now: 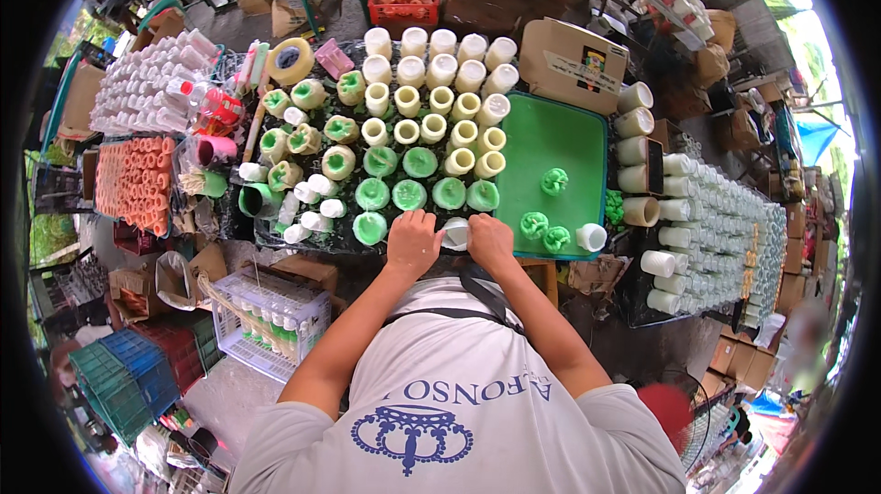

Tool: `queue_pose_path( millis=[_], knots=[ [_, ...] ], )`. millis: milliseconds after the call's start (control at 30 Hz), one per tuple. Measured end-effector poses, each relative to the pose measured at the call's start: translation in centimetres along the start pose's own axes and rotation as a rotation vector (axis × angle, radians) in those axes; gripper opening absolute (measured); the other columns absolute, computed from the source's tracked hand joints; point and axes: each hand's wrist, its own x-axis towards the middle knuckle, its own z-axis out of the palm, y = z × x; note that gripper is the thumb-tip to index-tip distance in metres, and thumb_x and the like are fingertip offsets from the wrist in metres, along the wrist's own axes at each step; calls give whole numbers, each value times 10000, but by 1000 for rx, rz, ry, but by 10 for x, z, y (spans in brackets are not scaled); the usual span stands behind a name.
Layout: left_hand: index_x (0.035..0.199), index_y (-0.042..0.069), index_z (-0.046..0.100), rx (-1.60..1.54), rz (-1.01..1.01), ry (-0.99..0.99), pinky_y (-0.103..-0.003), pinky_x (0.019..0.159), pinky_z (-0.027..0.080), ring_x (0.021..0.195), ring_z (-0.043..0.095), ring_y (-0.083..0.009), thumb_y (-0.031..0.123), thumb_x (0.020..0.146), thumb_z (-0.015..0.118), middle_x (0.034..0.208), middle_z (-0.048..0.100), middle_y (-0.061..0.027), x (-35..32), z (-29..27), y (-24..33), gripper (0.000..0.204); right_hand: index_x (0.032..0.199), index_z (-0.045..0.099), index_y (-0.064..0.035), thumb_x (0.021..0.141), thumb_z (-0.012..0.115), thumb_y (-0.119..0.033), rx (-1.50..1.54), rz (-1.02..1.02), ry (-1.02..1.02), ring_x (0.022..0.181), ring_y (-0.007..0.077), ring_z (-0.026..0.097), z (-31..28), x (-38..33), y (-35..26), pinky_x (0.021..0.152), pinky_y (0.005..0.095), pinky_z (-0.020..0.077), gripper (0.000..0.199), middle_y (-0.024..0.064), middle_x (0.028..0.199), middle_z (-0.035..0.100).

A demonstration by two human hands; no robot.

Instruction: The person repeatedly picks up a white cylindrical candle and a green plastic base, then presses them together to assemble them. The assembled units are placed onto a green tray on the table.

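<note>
At the table's near edge my left hand (pixel 415 242) and my right hand (pixel 491 242) are on either side of a white cylindrical cup (pixel 455 234). The fingers of both are curled against it, and its open top faces up between them. Just beyond stand several cups with green, wax-like tops, among them one (pixel 409 195) past my left hand and another (pixel 482 195) past my right. To the right, a green tray (pixel 555 132) holds a few crumpled green lumps (pixel 534 224) and a white cup (pixel 591 237) at its near corner.
Rows of cream hollow cylinders (pixel 407 100) and white ones (pixel 442 70) fill the table's back. A tape roll (pixel 290 60) and a red-capped bottle (pixel 213 101) lie at left. An open cardboard box (pixel 574 63) stands behind the tray. White cylinders (pixel 675 210) crowd the right-hand table.
</note>
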Motion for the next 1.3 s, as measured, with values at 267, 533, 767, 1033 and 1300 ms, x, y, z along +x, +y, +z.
queue_pose_path(
  millis=[267, 533, 767, 1033, 1300],
  knots=[
    [1238, -13, 702, -649, -219, -159, -385, 820, 597, 928, 733, -284, 182, 949, 798, 1122, 698, -183, 7, 48, -10, 362, 973, 716, -6, 985, 669, -136, 571, -9, 116, 934, 440, 690, -22, -10, -1, 812, 510, 551, 139, 206, 970, 712],
    [1142, -15, 703, -675, -385, -129, -422, 794, 595, 842, 730, -306, 213, 1026, 684, 1040, 750, -151, 2, 67, -10, 256, 975, 693, 40, 997, 662, -118, 684, 49, 123, 938, 459, 691, -15, -17, -7, 828, 509, 548, 163, 250, 971, 714],
    [1260, 47, 692, -1536, -1146, -235, -473, 848, 620, 983, 755, -271, 180, 1081, 570, 1151, 761, -106, 8, 58, -7, 254, 1085, 704, -1, 996, 671, -107, 584, 77, 30, 872, 417, 717, -13, -19, -5, 794, 463, 573, 142, 221, 966, 740],
    [1134, 25, 671, -1580, -1086, -256, -434, 816, 574, 964, 669, -258, 171, 1023, 532, 1051, 681, -98, -14, 62, 0, 230, 1128, 736, 7, 1076, 602, -169, 1259, 213, -524, 738, 125, 663, 63, -33, 43, 662, 310, 539, 227, 62, 894, 747],
    [875, 33, 575, -1005, -400, -246, -334, 728, 386, 791, 439, -158, 212, 817, 592, 807, 451, -8, -56, -6, 61, 189, 1444, 512, 4, 992, 650, -122, 835, -1, -385, 1090, 459, 733, 66, -50, 47, 915, 496, 570, 489, 292, 1088, 758]
  ],
)
